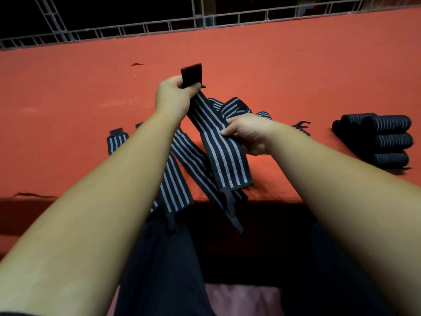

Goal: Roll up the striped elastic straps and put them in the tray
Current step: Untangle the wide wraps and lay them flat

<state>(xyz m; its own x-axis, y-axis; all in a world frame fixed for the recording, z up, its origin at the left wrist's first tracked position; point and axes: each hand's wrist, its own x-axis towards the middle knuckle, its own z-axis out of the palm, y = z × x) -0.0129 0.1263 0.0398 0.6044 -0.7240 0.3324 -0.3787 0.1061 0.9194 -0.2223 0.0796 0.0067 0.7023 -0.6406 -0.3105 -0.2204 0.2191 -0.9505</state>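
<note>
Nearest to us, dark trousers point(159, 270) fill the bottom of the view, and two loose straps point(175, 179) lie flat with their ends hanging over the near edge of the red table point(296, 65), their stripes running away from us. Just above them we've got the held strap point(218, 142) lifted off the cloth, its long axis slanting from a low near end at the right up to a far end at the left, a thin dark loop point(232, 213) dangling from the bottom. Our right hand point(248, 133) pinches its edge midway, thumb on the striped face; our left hand point(175, 94) is closed round the top, where a plain dark tab point(191, 74) sticks straight up. More unrolled straps lie bunched behind. Off to the right sit the finished rolls point(385, 140), stacked sideways; we can't make out a tray beneath them. Beyond the table, a pale metal frame point(205, 21) against darkness.
</note>
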